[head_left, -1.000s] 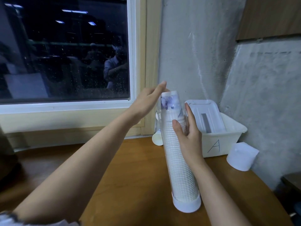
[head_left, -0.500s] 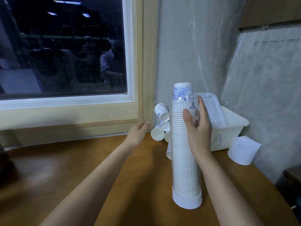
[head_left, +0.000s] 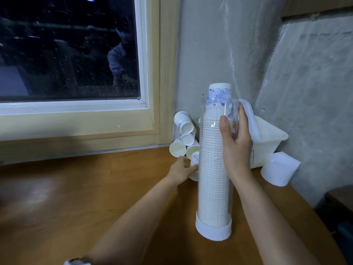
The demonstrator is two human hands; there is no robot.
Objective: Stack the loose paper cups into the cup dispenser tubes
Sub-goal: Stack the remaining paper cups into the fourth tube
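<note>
My right hand (head_left: 236, 148) wraps the upper part of the tube (head_left: 214, 188), thumb on the near face and fingers round the far side, holding it upright on the table (head_left: 95, 188). The tube is smooth clear plastic seated in a round white base (head_left: 213, 229). It is packed with a ribbed white stack of cups (head_left: 212, 169), and the top cup (head_left: 219, 92), printed in blue, pokes out above the rim. My left hand (head_left: 181, 169) is low at the tube's left, fingers curled on a loose cup (head_left: 195, 157) lying on its side just beside the tube. Right behind it a pile of cups (head_left: 184, 134) crowds the corner between the pale wooden window frame (head_left: 166, 73) and the rough grey wall (head_left: 210, 44). To the right a white plastic bin (head_left: 269, 142) sits against the wall, with a white cap (head_left: 278, 169) beside it near the table's curved edge. The open room is glossy brown wood on the left and towards me.
</note>
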